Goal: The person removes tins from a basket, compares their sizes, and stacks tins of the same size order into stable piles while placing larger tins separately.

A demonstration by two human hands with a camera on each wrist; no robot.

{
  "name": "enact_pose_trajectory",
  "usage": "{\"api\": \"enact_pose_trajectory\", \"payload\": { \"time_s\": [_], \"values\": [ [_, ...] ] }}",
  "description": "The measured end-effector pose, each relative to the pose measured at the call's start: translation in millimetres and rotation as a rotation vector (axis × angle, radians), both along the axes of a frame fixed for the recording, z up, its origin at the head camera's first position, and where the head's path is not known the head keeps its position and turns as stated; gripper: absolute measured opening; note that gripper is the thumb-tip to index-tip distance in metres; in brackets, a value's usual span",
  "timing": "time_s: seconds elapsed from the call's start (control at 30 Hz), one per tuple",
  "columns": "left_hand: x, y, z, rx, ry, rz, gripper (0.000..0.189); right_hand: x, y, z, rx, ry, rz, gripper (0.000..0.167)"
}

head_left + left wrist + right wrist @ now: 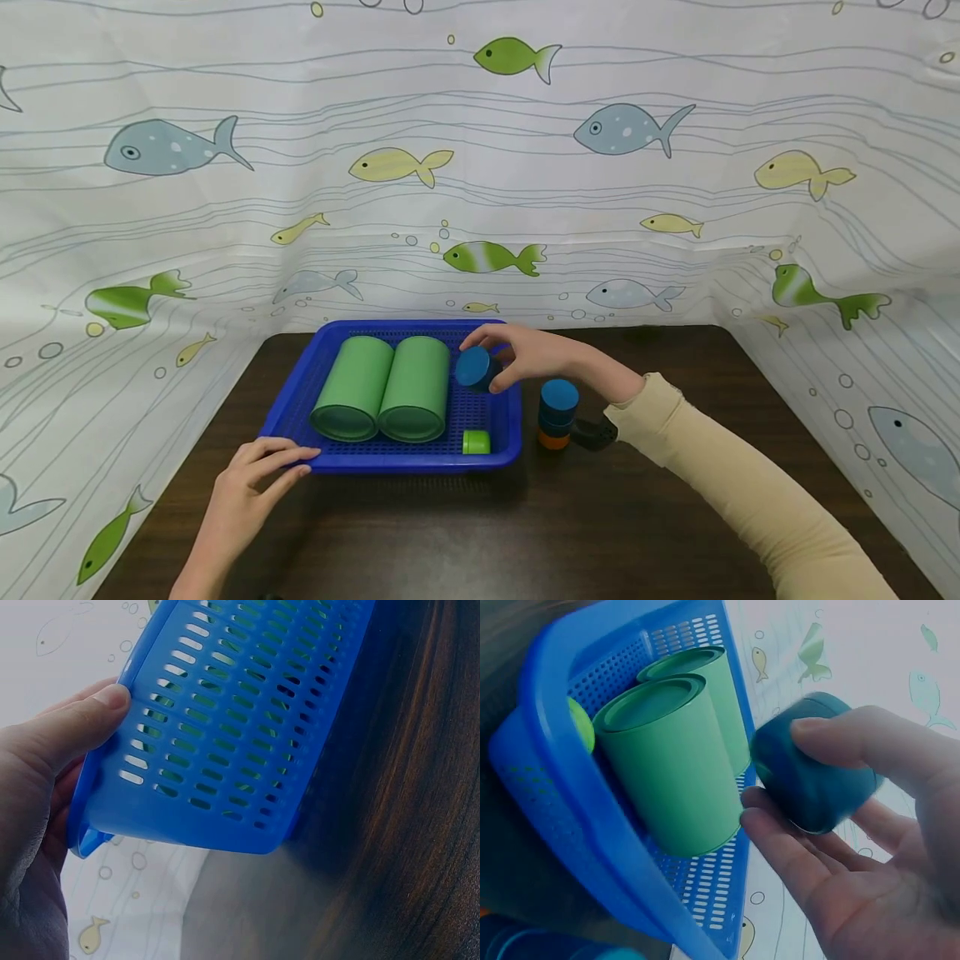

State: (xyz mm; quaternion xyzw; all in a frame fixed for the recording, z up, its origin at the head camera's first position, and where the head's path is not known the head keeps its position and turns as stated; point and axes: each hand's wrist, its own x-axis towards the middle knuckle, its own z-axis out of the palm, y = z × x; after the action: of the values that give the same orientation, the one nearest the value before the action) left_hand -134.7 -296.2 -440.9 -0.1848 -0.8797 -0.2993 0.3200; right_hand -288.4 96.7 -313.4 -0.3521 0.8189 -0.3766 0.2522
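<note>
My left hand grips the front left corner of a blue plastic basket; in the left wrist view its thumb presses the rim while the fingers go behind it. Over the basket's right side, my right hand holds a small blue cylinder between thumb and fingers. Two large green cans lie side by side in the basket. A small bright green cylinder sits inside at the front right corner.
Right of the basket, a stack of small blue cylinders stands over an orange one. A black object lies beside them, partly behind the right sleeve. Fish-patterned cloth walls in the dark wooden table.
</note>
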Motion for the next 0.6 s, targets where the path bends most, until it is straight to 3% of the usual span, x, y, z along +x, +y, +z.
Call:
{"api": "enact_pose_trajectory", "payload": {
  "time_s": [0.23, 0.6],
  "values": [
    [-0.4, 0.3, 0.5, 0.002, 0.01, -0.013, 0.047, 7.6, 24.0, -1.6, -0.084, -0.01, -0.059, 0.061],
    [-0.6, -0.8, 0.0, 0.011, 0.022, -0.024, 0.047, 21.9, 55.7, -4.9, -0.193, 0.142, -0.172, 0.061]
  ]
}}
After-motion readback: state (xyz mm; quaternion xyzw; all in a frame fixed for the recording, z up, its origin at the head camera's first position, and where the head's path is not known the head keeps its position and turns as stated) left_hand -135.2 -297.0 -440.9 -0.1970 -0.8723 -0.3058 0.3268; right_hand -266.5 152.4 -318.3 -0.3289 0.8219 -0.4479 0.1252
